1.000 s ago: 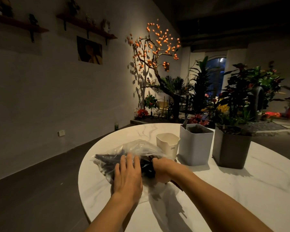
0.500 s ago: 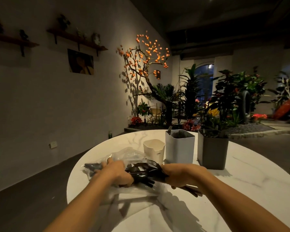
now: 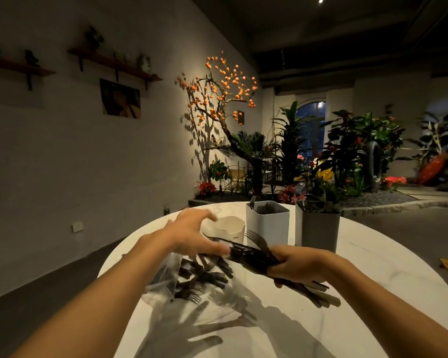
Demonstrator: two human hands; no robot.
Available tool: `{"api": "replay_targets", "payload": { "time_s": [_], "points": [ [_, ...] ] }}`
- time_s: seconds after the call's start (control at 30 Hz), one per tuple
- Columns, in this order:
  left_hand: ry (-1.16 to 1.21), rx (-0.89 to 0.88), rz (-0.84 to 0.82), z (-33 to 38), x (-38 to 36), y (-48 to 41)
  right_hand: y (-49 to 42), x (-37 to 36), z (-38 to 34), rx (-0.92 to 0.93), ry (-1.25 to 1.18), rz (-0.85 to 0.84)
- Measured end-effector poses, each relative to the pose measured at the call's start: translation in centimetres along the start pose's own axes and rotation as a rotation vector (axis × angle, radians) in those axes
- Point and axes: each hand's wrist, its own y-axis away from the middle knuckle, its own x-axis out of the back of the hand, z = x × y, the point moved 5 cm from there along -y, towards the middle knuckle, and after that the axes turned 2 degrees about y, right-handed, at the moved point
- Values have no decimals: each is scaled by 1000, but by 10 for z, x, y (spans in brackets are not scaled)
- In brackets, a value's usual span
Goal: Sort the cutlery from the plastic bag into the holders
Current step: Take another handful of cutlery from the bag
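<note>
Head view, left to right: plastic bag [image 3: 161, 285] lies slumped on the white table [image 3: 282, 332], a pile of dark cutlery [image 3: 204, 275] spilling from its mouth, forks among it. Left hand [image 3: 192, 233] hovers above the pile, fingers spread, gripping nothing; its thumb seems to touch the bundle's tip. Right hand [image 3: 298, 264] is clamped round a bundle of cutlery [image 3: 254, 254], fork tines up, handles sticking out behind. Beyond: small white cup [image 3: 232, 228], looks empty; white holder [image 3: 267, 223] with at least one utensil poking out; grey holder [image 3: 318, 226], contents too dark to call. Progress: early, I'd say. Most pieces unsorted, bundle needs splitting by type.
</note>
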Motion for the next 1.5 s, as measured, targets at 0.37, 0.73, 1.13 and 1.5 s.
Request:
{"api": "replay_targets", "payload": {
  "time_s": [0.37, 0.73, 1.13, 1.5],
  "points": [
    [621, 150, 521, 11, -12, -29, 8, 13, 18, 46, -87, 103],
    [710, 73, 498, 47, -27, -50, 54, 42, 44, -41, -35, 83],
    [1060, 244, 44, 71, -66, -53, 62, 31, 52, -35, 95, 178],
    [1299, 452, -118, 19, -132, -70, -10, -26, 67, -6, 174, 142]
  ]
}}
